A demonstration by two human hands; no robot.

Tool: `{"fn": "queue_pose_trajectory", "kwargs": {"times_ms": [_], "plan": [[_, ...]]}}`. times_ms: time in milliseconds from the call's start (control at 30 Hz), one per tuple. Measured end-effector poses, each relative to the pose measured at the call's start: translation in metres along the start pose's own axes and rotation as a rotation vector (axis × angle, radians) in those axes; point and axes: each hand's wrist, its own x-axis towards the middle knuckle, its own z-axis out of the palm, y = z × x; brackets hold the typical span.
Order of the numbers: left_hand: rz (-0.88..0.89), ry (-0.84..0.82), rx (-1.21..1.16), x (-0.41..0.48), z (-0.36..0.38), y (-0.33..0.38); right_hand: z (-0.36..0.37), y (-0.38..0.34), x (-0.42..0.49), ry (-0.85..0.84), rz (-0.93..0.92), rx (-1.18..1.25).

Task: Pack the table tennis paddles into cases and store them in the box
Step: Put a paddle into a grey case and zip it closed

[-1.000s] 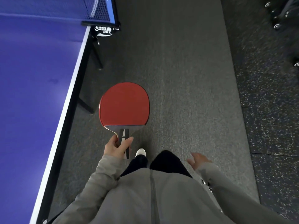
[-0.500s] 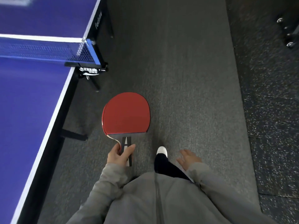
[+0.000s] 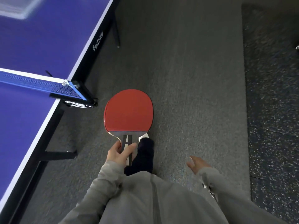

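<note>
A table tennis paddle [image 3: 128, 110] with a red rubber face and a dark striped handle points away from me, held flat over the grey floor. My left hand [image 3: 119, 153] grips its handle from below the blade. My right hand [image 3: 196, 164] hangs at my side on the right, fingers apart, holding nothing. No case is visible. At the far top left a blurred clear object [image 3: 17, 8] lies on the table; I cannot tell what it is.
The blue table tennis table [image 3: 35, 44] runs along the left, with its net [image 3: 40, 85] and the black net clamp [image 3: 80, 101] at the edge. Table legs [image 3: 116, 31] stand beside my path. Grey carpet [image 3: 186, 70] stretches ahead; darker speckled flooring [image 3: 271, 110] lies to the right.
I have walked forward along the table: the net post has slid from the top of the view to just left of the paddle. The paddle stays in my left hand.
</note>
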Motion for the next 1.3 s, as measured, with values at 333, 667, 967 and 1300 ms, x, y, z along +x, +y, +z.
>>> {"fn": "queue_pose_trajectory", "kwargs": {"times_ms": [333, 667, 967, 1300], "plan": [[-0.012, 0.01, -0.089, 0.145, 0.033, 0.127, -0.173, -0.139, 0.094, 0.052, -0.155, -0.269], [-0.078, 0.252, -0.222, 0.24, 0.03, 0.19, -0.294, -0.239, 0.176, 0.076, -0.313, -0.448], [-0.081, 0.639, -0.429, 0.327, 0.038, 0.242, -0.423, -0.327, 0.265, 0.004, -0.416, -0.586], [-0.112, 0.981, -0.611, 0.362, 0.015, 0.265, -0.498, -0.457, 0.31, 0.035, -0.628, -0.847]]}}
